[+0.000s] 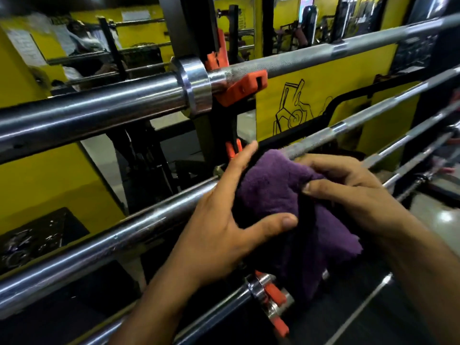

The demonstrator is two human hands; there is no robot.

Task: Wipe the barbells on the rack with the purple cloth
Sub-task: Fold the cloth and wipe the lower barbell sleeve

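Here, at a barbell rack in a yellow-walled gym, both my hands work the purple cloth (281, 195), which is bunched over the middle barbell (139, 225) just right of the rack's black upright (224, 125). My left hand (224, 232) lies against the cloth's left side with fingers straight and spread, the index reaching up toward an orange bar holder (233, 148) and the thumb pressing across the cloth's front; its grip is wide open, closing on nothing. My right hand (353, 192) curls over the cloth from the right, thumb and fingers gathering the fabric in a closed grip. A loose corner of the cloth hangs down below the bar, toward the lower barbell (224, 310).

Above, the top barbell (99, 108) crosses the frame, its thick chrome sleeve ending at a collar (195, 85) that sits against a second orange holder (245, 87); its knurled shaft runs up and to the right. The middle barbell's own knurled shaft (343, 128) emerges from under the cloth and continues right. The lower barbell's collar and orange holder (272, 302) sit directly under my left wrist, close beneath the hanging cloth. More bars (410, 158) slant across the right side, just behind my right hand. Behind the rack stands a yellow panel (323, 90) with a black line drawing, and a mirror (94, 41) at the upper left reflects blurred gym equipment.
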